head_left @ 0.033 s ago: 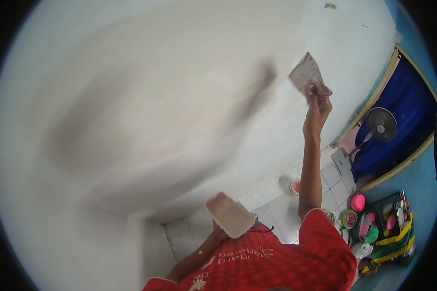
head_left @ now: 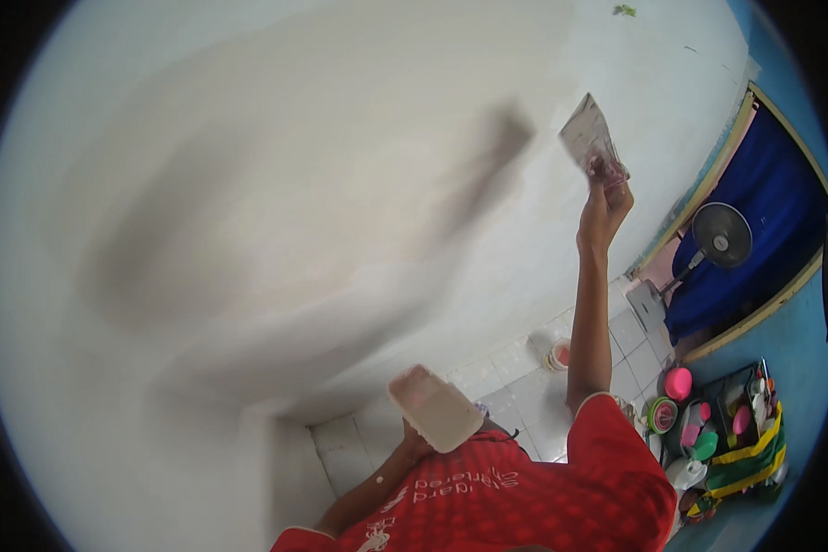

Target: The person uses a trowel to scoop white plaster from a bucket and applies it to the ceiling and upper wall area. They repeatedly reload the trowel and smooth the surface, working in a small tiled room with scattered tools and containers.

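Note:
My right hand (head_left: 605, 204) is raised at the end of a stretched arm, its fingers closed round a wide putty knife (head_left: 586, 132). The broad blade points up against or just in front of the white wall (head_left: 359, 193); whether it touches I cannot tell. Pale smears cover the blade and the grip. Low by my waist, my left hand (head_left: 417, 438) grips a shallow rectangular tub (head_left: 436, 409) from its side and underside. A pale, paste-like layer shows in the tub. Most of the left fingers are hidden behind it.
A grey standing fan (head_left: 722, 235) is at the right before a blue curtain (head_left: 782, 193) in a doorway. Pink and green kitchenware and a green-yellow bag (head_left: 750, 457) crowd the lower right. A small tub (head_left: 558, 355) stands on the tiled floor (head_left: 524, 391) by the wall.
My right hand and the putty knife have shifted slightly to the right and up along the wall, with their shadow. My left hand and the tub stay put.

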### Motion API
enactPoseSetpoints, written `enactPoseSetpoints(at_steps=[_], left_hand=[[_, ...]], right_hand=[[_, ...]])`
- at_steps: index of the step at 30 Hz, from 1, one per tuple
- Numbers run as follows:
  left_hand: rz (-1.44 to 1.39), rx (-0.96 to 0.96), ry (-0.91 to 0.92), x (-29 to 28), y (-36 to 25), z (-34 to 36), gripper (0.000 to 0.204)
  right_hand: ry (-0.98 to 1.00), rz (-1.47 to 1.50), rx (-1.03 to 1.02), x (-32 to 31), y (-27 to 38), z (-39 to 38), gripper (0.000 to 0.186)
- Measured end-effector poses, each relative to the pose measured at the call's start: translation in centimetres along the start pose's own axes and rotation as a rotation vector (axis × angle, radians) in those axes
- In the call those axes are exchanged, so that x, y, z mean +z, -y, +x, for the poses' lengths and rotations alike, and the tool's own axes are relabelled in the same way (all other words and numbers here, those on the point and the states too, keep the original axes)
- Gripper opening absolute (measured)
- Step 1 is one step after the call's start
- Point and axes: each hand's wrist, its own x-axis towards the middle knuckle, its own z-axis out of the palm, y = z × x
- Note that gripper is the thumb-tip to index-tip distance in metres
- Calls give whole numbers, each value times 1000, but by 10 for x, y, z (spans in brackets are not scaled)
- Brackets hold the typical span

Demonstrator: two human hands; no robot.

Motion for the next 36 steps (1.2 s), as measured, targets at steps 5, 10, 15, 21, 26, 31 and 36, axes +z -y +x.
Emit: enactPoseSetpoints(at_steps=[5,10,15,21,26,31,36], left_hand=[[1076,231,21,-14,0,10,56],[1180,239,40,-4,0,11,58],[489,1,41,-9,4,21,54],[-258,-174,21,0,12,39,56],[-250,-216,-17,14,3,32,60],[-387,-118,73,-7,0,31,60],[-175,-47,116,-6,-1,24,45]], right_hand=[[97,-399,-562,16,-9,40,36],[258,-542,-675,45,-68,39,60],[454,-585,-596,13,-73,-15,43],[470,-525,-251,-34,-48,-9,33],[-88,-618,-276,-5,-18,77,30],[90,-734,-435,65,0,10,30],[715,-424,-141,49,9,-96,33]])
